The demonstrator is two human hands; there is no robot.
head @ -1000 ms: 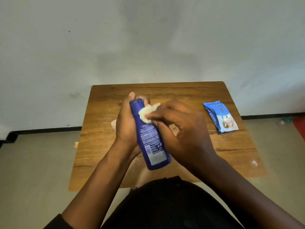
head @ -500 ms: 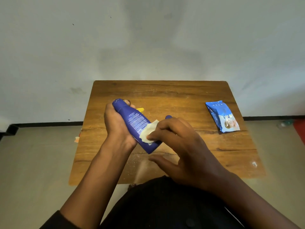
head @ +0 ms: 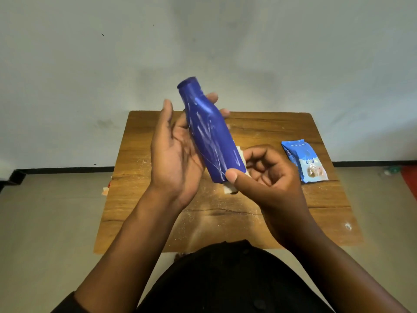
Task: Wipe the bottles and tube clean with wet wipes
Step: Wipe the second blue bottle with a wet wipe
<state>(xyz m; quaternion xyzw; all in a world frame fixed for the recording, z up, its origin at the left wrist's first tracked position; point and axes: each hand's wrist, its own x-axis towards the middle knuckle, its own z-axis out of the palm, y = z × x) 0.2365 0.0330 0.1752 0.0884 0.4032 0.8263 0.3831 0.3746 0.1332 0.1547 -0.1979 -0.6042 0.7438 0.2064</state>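
Note:
A dark blue bottle [head: 209, 129] with white streaks down its side is held up over the wooden table [head: 270, 129], tilted with its cap end up and to the left. My left hand [head: 173, 154] lies open behind it, palm toward me. Its straight fingers support the bottle's upper half and the thumb stands apart. My right hand [head: 270, 177] grips the bottle's lower end. The thumb presses on the base and the curled fingers hold a white wet wipe [head: 229, 189] against the bottle. No tube or other bottle shows.
A blue pack of wet wipes [head: 304, 161] lies on the table's right side. White crumbs or powder speckle the tabletop near the front. The table stands against a pale wall, with bare floor on both sides. My dark-clothed lap is at the table's near edge.
The bottle has been raised and turned, so its label side faces away and a streaked plain side faces me. My left hand has opened. My right hand with the wipe moved to the bottle's base.

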